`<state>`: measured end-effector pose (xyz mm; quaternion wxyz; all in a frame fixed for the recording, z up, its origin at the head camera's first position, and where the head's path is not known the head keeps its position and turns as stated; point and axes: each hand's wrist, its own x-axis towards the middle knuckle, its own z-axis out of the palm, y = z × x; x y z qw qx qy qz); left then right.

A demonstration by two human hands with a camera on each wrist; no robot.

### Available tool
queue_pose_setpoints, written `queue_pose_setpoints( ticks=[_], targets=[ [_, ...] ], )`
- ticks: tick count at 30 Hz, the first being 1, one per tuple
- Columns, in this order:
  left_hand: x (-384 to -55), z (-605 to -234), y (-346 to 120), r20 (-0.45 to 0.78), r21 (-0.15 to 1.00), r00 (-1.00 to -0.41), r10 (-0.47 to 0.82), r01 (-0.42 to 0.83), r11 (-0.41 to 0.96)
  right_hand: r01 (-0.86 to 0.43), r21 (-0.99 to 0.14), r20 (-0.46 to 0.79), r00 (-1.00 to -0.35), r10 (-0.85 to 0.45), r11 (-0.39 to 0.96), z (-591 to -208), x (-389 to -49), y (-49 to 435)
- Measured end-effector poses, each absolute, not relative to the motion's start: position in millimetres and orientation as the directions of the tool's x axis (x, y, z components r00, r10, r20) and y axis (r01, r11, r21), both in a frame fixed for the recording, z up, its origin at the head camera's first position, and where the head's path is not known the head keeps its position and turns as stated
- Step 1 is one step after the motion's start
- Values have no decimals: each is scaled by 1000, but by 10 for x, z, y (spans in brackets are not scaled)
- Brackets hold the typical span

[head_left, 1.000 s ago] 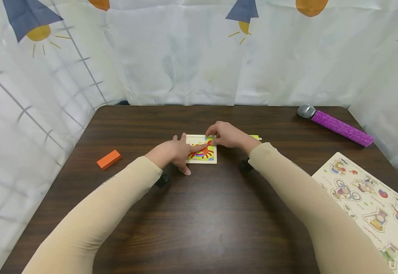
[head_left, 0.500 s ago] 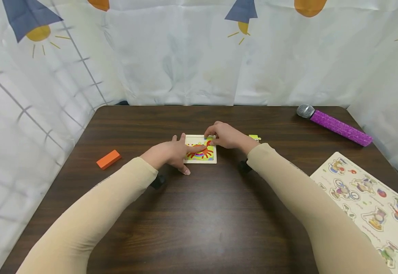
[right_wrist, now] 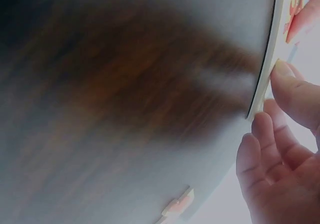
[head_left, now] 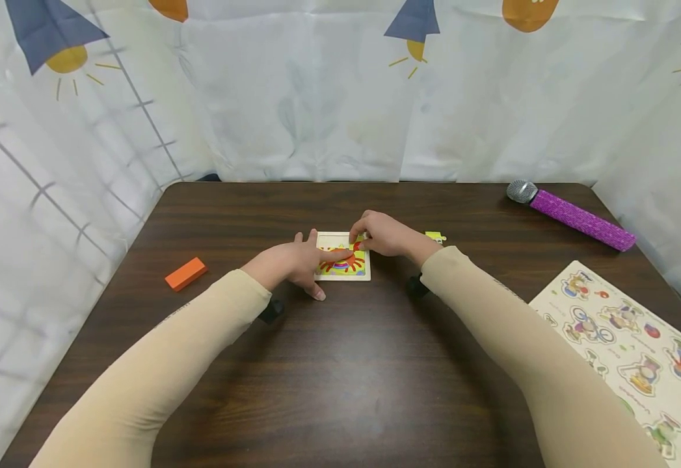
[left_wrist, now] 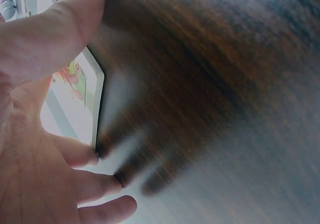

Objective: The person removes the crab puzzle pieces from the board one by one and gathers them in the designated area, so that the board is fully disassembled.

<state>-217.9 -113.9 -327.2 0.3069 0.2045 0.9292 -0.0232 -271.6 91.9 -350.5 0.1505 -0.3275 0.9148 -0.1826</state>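
- Far left: orange block (head_left: 185, 274), flat on the dark table (head_left: 340, 364), well apart from both hands.
- Left hand (head_left: 290, 263): grasping nothing, fingers straight and spread. Lies over the left part of the puzzle frame (head_left: 345, 278); forefinger runs rightward across the crab picture (head_left: 343, 263), tip nearly meeting the right hand's thumb.
- Puzzle frame: flat on the table, mid-far, right below both hands. Reads longer side to side in the head view, but the left end is covered, so cannot be sure. Bare cream area at its upper left, inside the border.
- Claw piece (head_left: 356, 246): upper right of the frame, directly under the right fingertips, right of the left forefinger's tip. Right hand nearer, left close behind. Key relation, I'd judge: how this piece sits against the frame's far right corner. Fully seated or not, can't tell.
- Right hand (head_left: 389, 234): fingers curled, thumb and forefinger seeming to pinch the claw piece; contact partly hidden. Comes in from the right.
- Loose piece (head_left: 435, 238): yellow-green, right of the frame, just past the right wrist; right hand nearer.
- Far right: purple microphone (head_left: 580, 218) farther back, large picture board (head_left: 555, 298) nearer, angled.
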Motion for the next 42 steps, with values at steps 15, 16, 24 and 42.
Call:
queue_pose_setpoints(
  ticks=[15, 16, 24, 42],
  targets=[
    [-2175, -3266, -1139, -564, 105, -733, 380, 392, 914, -487, -493, -142, -773, -619, 721, -3483, -2682, 876],
    [-2174, -3263, -1137, -567, 102, -733, 376, 390, 915, -479, -499, -137, -779, -611, 722, -3482, -2684, 881],
    [-2188, -3287, -1137, -578, 86, -734, 358, 381, 921, -381, -592, -117, -831, -544, 710, -3501, -2710, 938],
    [-2181, -3308, -1134, -568, 97, -741, 358, 371, 924, -268, -636, -132, -886, -445, 723, -3355, -2746, 1312]
  ],
)
